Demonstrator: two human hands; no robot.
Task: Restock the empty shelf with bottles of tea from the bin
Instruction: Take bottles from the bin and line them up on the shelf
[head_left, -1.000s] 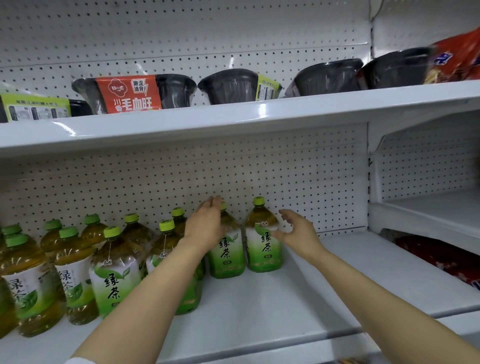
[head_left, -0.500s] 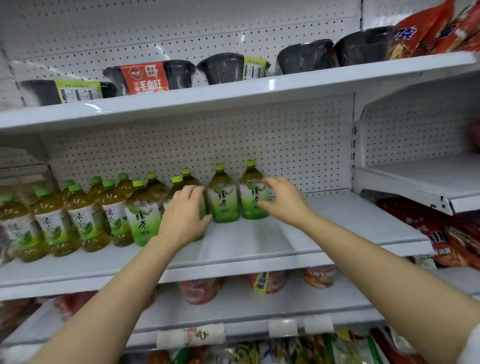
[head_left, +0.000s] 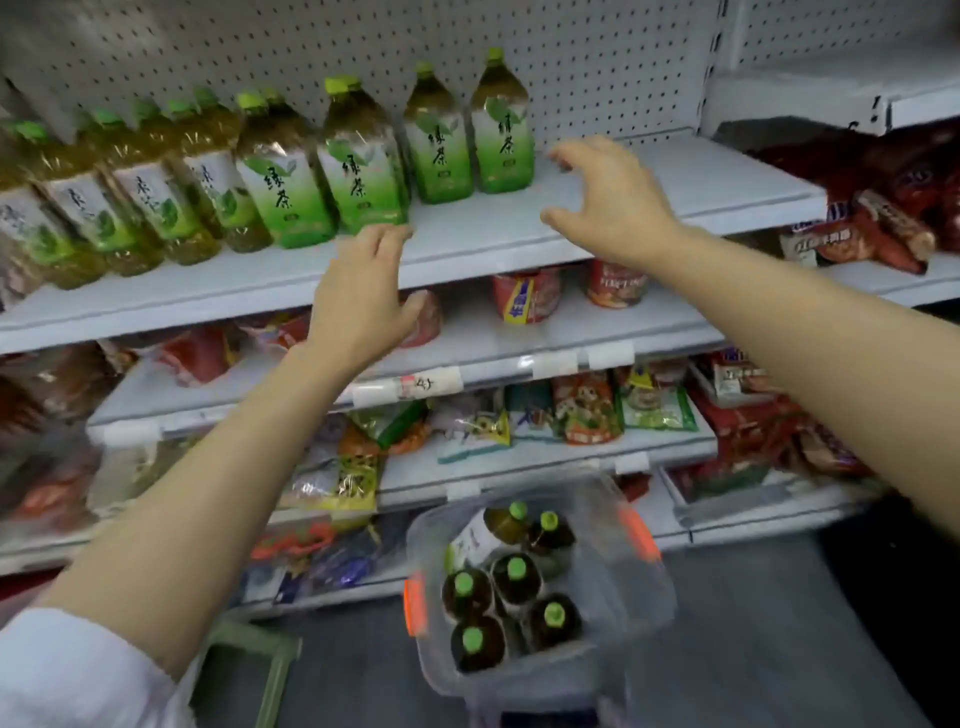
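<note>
While our arms reach forward, nearest to us on the dark floor sits the clear bin (head_left: 613, 519) with orange handle clips, holding six tea bottles (head_left: 517, 571) with green caps, five upright and one tipped at the far side. To its left stands a pale green stool (head_left: 260, 654). Beyond the bin rise the lower shelves, crowded with snack packets (head_left: 587, 410) and red cup noodles (head_left: 618, 283), their price-tag strips facing us. Higher up, our left hand (head_left: 363, 306) hangs in front of the shelf edge, fingers straight and loosely together, holding nothing, its fingertips just below the nearest shelved bottle. Our right hand (head_left: 613, 202) floats over the bare right part of the white shelf (head_left: 701, 182), fingers spread and curved, also holding nothing. Farther back, the row of green tea bottles (head_left: 358, 161) fills the shelf's left and middle, against the pegboard wall (head_left: 597, 57). Red packets (head_left: 883, 208) crowd the neighbouring shelf on the right.
</note>
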